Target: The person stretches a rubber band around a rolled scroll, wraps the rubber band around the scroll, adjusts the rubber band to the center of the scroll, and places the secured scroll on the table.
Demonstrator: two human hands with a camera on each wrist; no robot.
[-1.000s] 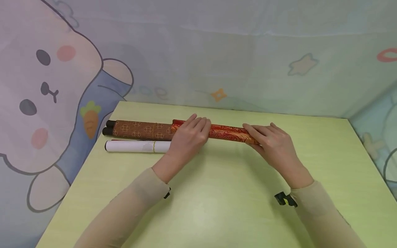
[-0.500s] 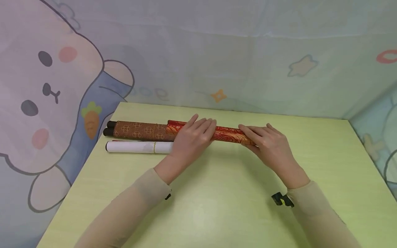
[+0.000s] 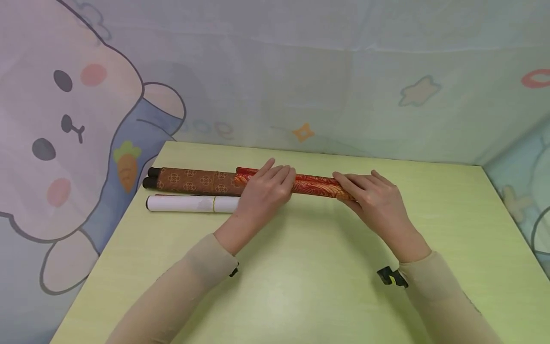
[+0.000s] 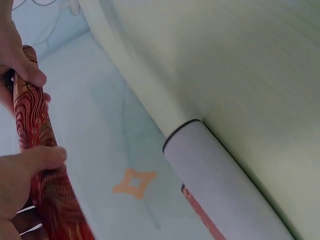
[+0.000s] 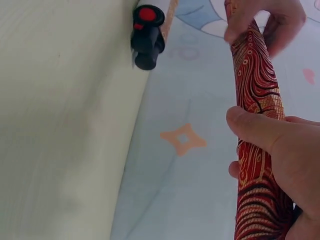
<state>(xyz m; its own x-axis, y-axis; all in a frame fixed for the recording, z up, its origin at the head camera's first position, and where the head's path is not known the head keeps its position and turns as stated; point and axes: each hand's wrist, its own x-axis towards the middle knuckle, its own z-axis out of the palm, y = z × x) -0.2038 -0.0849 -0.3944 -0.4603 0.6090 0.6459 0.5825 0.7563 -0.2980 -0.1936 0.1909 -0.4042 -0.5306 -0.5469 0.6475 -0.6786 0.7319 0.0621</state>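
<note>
A red scroll with gold swirls is held level by both hands toward the back of the table. My left hand grips it near its left part, thumb laid along the brocade in the left wrist view. At its right end, my right hand holds it with the thumb on the near side. In the head view its left end overlaps two brown patterned scrolls with black knobs. In front of those lies a white rolled scroll with a yellow band, its right end hidden behind my left wrist.
The pale yellow-green table ends at a back edge against a printed cloth backdrop. A black knobbed end with a red disc shows at the top of the right wrist view.
The red scroll and the right hand have shifted a little left, then slightly back right. The left hand sits slightly further right than a second ago. The other scrolls stay put.
</note>
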